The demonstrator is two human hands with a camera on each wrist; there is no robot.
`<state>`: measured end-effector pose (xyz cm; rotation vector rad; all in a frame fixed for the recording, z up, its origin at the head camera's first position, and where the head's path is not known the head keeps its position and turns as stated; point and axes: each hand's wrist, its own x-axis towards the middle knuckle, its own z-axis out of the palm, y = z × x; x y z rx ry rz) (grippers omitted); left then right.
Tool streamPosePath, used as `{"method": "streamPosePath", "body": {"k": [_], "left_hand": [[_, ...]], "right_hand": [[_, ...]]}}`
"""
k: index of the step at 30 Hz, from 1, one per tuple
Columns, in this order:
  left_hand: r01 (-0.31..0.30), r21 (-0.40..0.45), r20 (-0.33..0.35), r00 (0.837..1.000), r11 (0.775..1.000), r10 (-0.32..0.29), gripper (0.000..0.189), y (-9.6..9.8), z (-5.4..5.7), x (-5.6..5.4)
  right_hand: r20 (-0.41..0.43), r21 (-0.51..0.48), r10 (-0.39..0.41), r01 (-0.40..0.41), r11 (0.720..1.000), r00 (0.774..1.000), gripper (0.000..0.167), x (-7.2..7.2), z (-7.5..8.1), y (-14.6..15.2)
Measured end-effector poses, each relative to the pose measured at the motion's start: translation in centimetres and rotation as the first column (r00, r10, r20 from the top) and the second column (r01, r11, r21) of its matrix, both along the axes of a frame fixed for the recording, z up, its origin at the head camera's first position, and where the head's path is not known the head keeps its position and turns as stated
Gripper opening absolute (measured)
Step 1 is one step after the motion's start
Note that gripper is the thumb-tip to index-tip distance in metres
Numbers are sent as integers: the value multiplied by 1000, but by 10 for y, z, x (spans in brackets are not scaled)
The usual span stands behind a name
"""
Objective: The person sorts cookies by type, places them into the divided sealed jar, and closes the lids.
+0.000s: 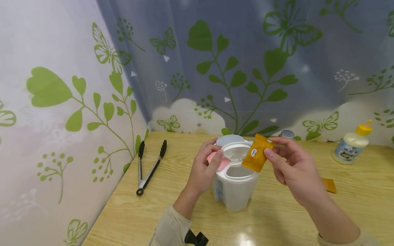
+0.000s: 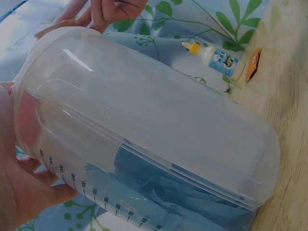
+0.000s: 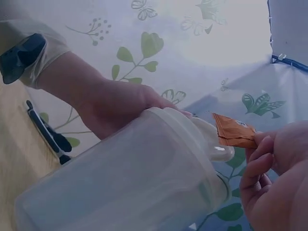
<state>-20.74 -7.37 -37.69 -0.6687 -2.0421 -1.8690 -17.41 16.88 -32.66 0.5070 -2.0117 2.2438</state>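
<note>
A translucent plastic container [image 1: 235, 194] with a sectioned lid stands on the table. One white flap [image 1: 236, 150] of the lid is raised, leaving the compartment under it uncovered; a pink flap [image 1: 218, 162] is down. My left hand [image 1: 200, 167] grips the container's upper left side, its thumb over the pink flap. Between thumb and fingers, my right hand [image 1: 297, 169] pinches an orange packet [image 1: 258, 153] just above the uncovered compartment's right side. Through the container's wall, the left wrist view shows blue packets [image 2: 144, 173] low inside, beside printed measuring marks.
Black-tipped metal tongs [image 1: 150, 169] lie spread at the left. Another orange packet [image 1: 330, 185] lies right of the container, partly behind my right arm. A yellow-capped bottle [image 1: 351, 148] stands at the back right. A silver-lidded item [image 1: 287, 134] is partly hidden behind my right hand.
</note>
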Motion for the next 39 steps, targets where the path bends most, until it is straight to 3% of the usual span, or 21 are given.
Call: {"method": "streamPosePath", "body": {"k": [6,11,18,23,27,35,39], "left_hand": [[-6,-5,4,1000,1000,6,25,0,-1,0],[12,-14,0,1000,1000,-12,25,2,-2,-1],[-5,-19,-3,1000,1000,5,22,1,0,0],[-11,-9,-18,1000,1000,10,21,1,0,0],[-5,7,-15,1000,1000,5,21,0,0,0],[-14,12,-24,1000,1000,15,20,-1,-1,0],[-10,-1,-23,1000,1000,10,21,-1,0,-1]], "right_hand": [[-39,193,-34,41,980,999,28,3,-5,-10],[-85,301,-33,57,952,996,17,7,-13,-11],[-131,292,32,7,956,991,17,10,-21,-6],[-36,273,8,2,962,999,19,10,-25,8],[-35,288,37,-26,957,999,22,10,-31,23],[-64,405,178,-138,904,982,32,-1,-54,53],[-45,483,223,-174,858,974,41,-11,-68,77]]}}
